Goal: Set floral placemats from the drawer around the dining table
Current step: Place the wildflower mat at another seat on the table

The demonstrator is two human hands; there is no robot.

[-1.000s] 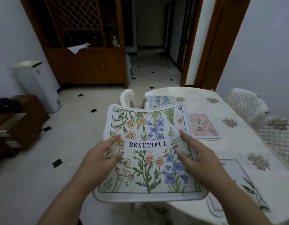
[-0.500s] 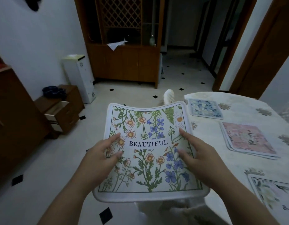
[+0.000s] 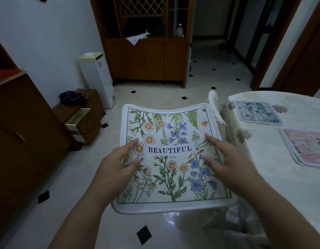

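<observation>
I hold a white floral placemat (image 3: 171,139) printed with the word BEAUTIFUL, level in front of me above the floor, left of the dining table (image 3: 274,159). My left hand (image 3: 118,166) grips its left edge with thumb and forefinger on top. My right hand (image 3: 227,159) grips its right edge the same way. On the table lie a blue patterned placemat (image 3: 257,113) at the far end and a pink stack of placemats (image 3: 306,150) nearer. A small wooden cabinet at the left has its top drawer (image 3: 78,116) pulled open.
A covered chair back (image 3: 214,101) stands between the held mat and the table. A tall wooden cupboard (image 3: 146,56) fills the far wall, a white appliance (image 3: 97,78) beside it. A large brown cabinet (image 3: 21,133) is at my left. The tiled floor runs to a hallway.
My view has swung left: the table and its mats slid to the right edge of the frame, the drawer cabinet came further in. My hands keep the same hold on the mat.
</observation>
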